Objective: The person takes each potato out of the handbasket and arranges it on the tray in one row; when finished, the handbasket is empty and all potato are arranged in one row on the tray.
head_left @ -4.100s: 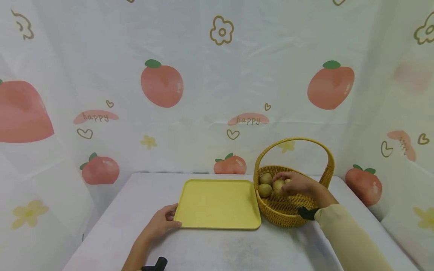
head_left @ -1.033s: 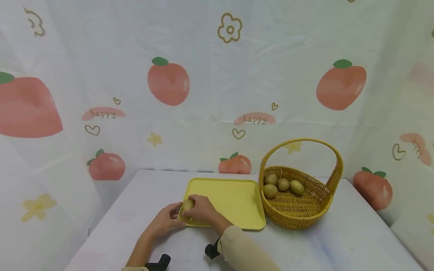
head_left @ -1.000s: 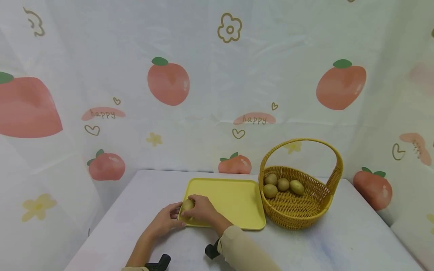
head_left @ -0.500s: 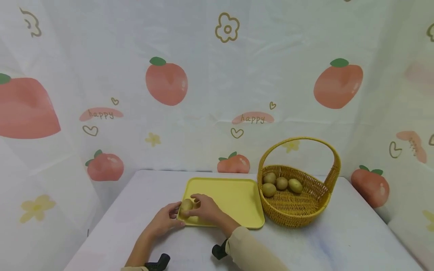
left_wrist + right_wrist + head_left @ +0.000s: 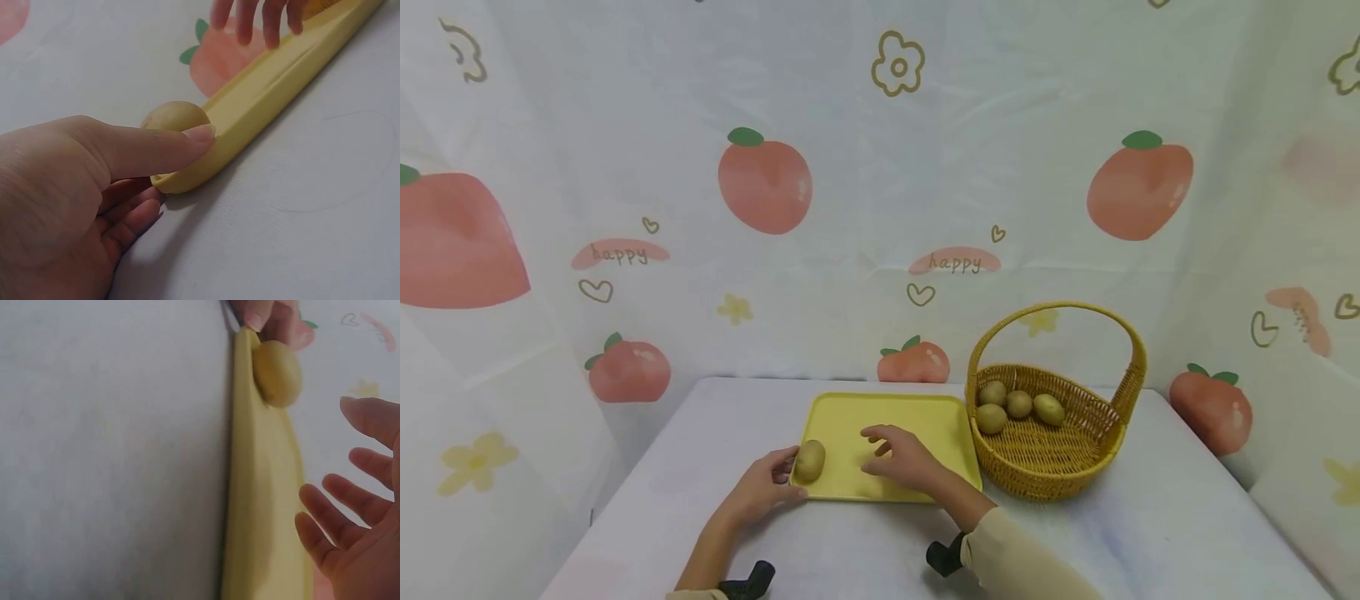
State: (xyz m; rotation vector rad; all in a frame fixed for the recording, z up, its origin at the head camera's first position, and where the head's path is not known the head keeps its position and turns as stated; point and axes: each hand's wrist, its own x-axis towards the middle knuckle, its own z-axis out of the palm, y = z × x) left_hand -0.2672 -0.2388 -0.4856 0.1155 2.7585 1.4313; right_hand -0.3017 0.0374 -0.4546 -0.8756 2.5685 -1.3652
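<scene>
A potato (image 5: 810, 461) lies at the left end of the yellow tray (image 5: 880, 417), by the near left corner. My left hand (image 5: 763, 490) holds that corner, the thumb along the near rim and the fingers curled at the left side, as the left wrist view shows. Over the middle of the tray is my right hand (image 5: 904, 460), its fingers spread and nothing in them. In the right wrist view the same potato (image 5: 277, 374) sits beyond the fingertips, apart from them.
To the right of the tray stands a wicker basket (image 5: 1045, 479) with a tall handle and several potatoes (image 5: 1019, 404) at its left and back. White cloth (image 5: 1112, 508) covers the table, and a printed curtain (image 5: 835, 317) hangs behind it.
Earlier my right hand reached into the basket, then brought a potato to the tray's left end. It has let go of it and moved right. The left hand has stayed at the corner.
</scene>
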